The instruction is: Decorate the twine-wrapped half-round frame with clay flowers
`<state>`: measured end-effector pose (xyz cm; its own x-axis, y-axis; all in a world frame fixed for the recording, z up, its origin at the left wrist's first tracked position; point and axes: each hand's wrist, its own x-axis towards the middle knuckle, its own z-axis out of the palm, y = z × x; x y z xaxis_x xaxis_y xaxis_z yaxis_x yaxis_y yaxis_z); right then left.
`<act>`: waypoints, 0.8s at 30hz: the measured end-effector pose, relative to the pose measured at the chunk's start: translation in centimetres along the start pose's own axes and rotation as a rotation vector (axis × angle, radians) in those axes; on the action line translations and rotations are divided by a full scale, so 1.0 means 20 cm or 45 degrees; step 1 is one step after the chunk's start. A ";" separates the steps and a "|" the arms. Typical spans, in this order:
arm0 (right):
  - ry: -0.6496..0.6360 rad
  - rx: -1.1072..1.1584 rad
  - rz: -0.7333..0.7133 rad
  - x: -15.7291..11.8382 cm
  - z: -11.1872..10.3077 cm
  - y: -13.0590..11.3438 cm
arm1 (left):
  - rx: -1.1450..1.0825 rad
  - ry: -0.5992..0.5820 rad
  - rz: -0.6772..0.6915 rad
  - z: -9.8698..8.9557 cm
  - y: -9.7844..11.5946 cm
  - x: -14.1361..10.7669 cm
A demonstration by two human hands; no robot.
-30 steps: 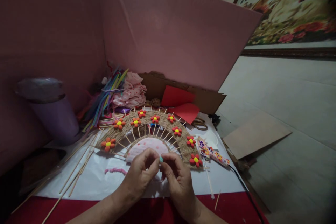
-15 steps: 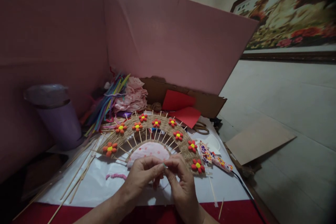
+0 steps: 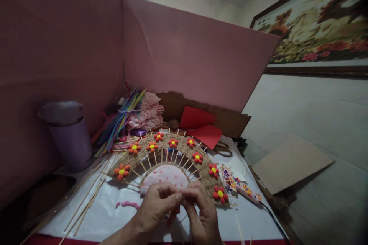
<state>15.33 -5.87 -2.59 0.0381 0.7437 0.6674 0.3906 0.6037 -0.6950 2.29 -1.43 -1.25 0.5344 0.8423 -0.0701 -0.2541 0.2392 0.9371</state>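
Observation:
My left hand (image 3: 156, 206) and my right hand (image 3: 199, 208) meet fingertip to fingertip, thumbs and forefingers pinched together. Whatever lies between them is too small and covered to make out. Just beyond is a fan-shaped piece of woven twine (image 3: 169, 140) on thin wooden sticks. Red and orange flowers with yellow centres, such as one red flower (image 3: 220, 194), dot its arched band. A spotted pink half-round cloth (image 3: 165, 175) fills the inner arc, partly hidden by my hands. To the left of my left hand lies a short pink fuzzy strip (image 3: 128, 204).
A flower-patterned glue gun (image 3: 243, 187) with a black cord rests on the right. Loose wooden sticks (image 3: 89, 203) lie left, near a purple cup (image 3: 71, 143). Behind are coloured pipe cleaners (image 3: 122, 116), crumpled pink cloth (image 3: 148, 113), red sheets (image 3: 205, 134) and scissors (image 3: 223, 148).
The view has tilted up slightly, so the scene sits lower. My hands stay pinched together; a small greenish bit seen between the fingertips earlier is now hidden.

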 end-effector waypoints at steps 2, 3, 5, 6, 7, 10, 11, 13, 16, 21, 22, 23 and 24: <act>0.043 -0.016 -0.017 -0.01 0.01 0.01 | -0.031 -0.016 -0.001 0.00 -0.01 0.00; 0.064 -0.029 -0.027 -0.01 0.01 0.01 | -0.041 -0.017 -0.003 0.01 -0.01 0.00; 0.084 -0.055 -0.051 -0.01 0.01 0.01 | -0.053 -0.011 0.000 0.01 -0.02 0.00; 0.079 -0.068 -0.066 -0.01 0.00 0.01 | -0.051 -0.008 -0.001 0.01 -0.02 0.00; 0.066 -0.083 -0.083 -0.01 0.00 0.01 | -0.043 -0.007 -0.003 0.01 -0.02 0.00; 0.037 -0.115 -0.114 0.00 -0.01 0.00 | -0.012 -0.018 -0.008 0.00 -0.01 -0.01; 0.038 -0.117 -0.108 0.00 -0.01 -0.01 | -0.014 -0.022 -0.010 0.00 -0.01 -0.01; 0.055 -0.121 -0.073 0.00 -0.01 -0.02 | -0.042 -0.031 -0.009 0.00 -0.01 -0.01; 0.077 -0.135 -0.021 0.00 -0.01 -0.04 | -0.094 -0.041 -0.008 0.01 0.00 -0.01; 0.080 -0.145 0.011 -0.01 -0.02 -0.04 | -0.101 -0.061 -0.039 0.01 0.00 -0.01; 0.081 -0.147 0.026 -0.01 -0.02 -0.03 | -0.073 -0.059 -0.021 0.01 0.00 -0.01; 0.086 -0.146 0.040 0.00 -0.02 -0.03 | -0.043 -0.053 0.000 0.00 0.00 -0.01; 0.092 -0.145 0.053 0.00 -0.02 -0.03 | -0.012 -0.044 0.017 0.00 0.00 -0.01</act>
<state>15.49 -6.46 -2.04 0.1213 0.7422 0.6591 0.4887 0.5333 -0.6905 2.17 -1.66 -1.15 0.5587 0.8281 -0.0457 -0.2689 0.2330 0.9345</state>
